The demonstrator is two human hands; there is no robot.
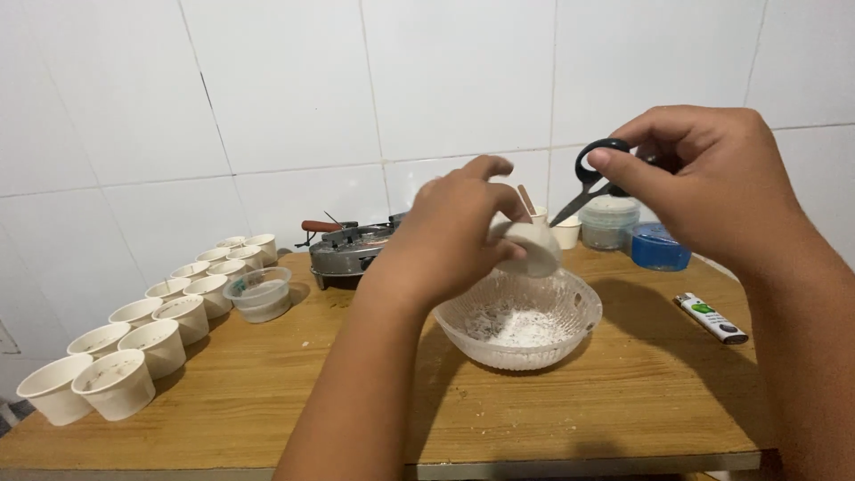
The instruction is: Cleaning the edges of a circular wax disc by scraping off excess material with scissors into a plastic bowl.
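At the left, 2 rows of small white cups [147, 334] stand on the wooden table [623, 392], most with a wick inside; they look prepared already. In the middle, the left hand [454, 232] is closed around 1 white cup [533, 245], tilted above the glass bowl [518, 319] of white crumbs. The right hand [704, 178] grips black scissors [595, 174], blades toward the cup's stick. I judge this cup is not finished yet.

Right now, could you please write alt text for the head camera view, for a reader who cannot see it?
Over a glass bowl on a wooden table, the left hand tilts a small white cup while the right hand holds black scissors. White cups stand in rows at left.
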